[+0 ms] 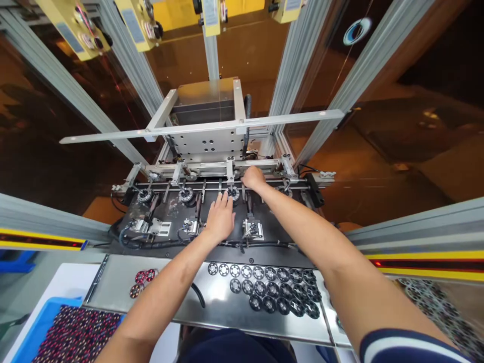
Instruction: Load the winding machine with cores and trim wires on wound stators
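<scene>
Forearms reach in from the lower corners and converge over the machine's dark plate (pixel 174 207), the left slanting up and rightward, the right, longer in view, slanting up and leftward. The left hand (pixel 221 216) lies palm down, back upward, its fingers nearly straight and close together, pointing away from the body; the thumb stands a little apart on the right. It is unclenched, with fingertips at the near edge of a round part (pixel 233 194), though whether they press on it cannot be told. The right hand (pixel 253 178) is farther in, knuckles up and fingers curled under, just right of an upright metal bracket (pixel 230 171) and by the rail behind the part; its fingertips are hidden, so I cannot tell whether it grasps anything. The round part sits third from the left in a row of similar stations, directly below the bracket. Its flat face is turned up toward the camera, and being circular it shows no long axis. Beside it on the right, a narrow bar (pixel 249 204) has its length running away from the body. Nearer the body, black rings (pixel 259 288) lie flat on a metal tray (pixel 215 307).
</scene>
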